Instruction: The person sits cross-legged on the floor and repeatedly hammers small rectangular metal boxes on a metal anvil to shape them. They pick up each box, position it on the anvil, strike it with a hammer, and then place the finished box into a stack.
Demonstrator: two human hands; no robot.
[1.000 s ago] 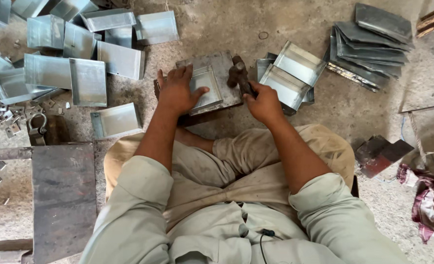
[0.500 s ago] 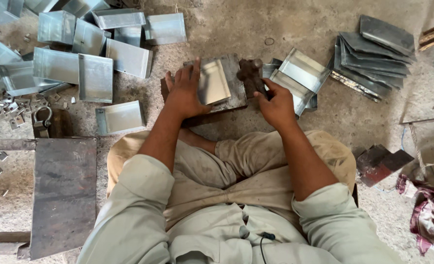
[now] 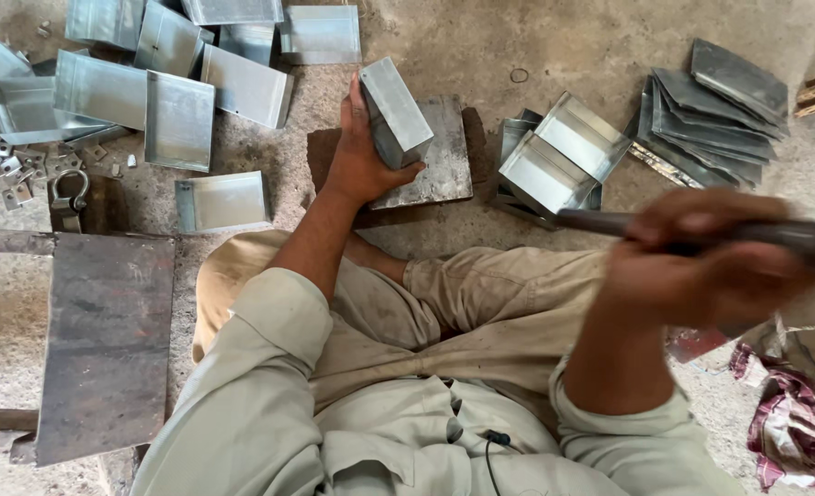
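Observation:
My left hand (image 3: 360, 156) grips a folded sheet-metal box piece (image 3: 395, 112) and holds it tilted on edge on a flat steel block (image 3: 440, 165) on the floor. My right hand (image 3: 701, 257) is raised close to the camera at the right, blurred, closed round the dark handle of a hammer (image 3: 793, 239). The hammer's head is out of the frame. I sit cross-legged in pale clothes behind the block.
Several folded metal trays (image 3: 164, 92) lie scattered at the upper left. Nested trays (image 3: 559, 152) sit right of the block, and a stack of flat sheets (image 3: 715, 110) beyond them. A thick steel plate (image 3: 104, 340) lies at my left, a red rag (image 3: 793, 422) at the lower right.
My right hand has swung the hammer up and to the right, away from the block. My left hand has tipped the metal piece from lying flat up onto its edge.

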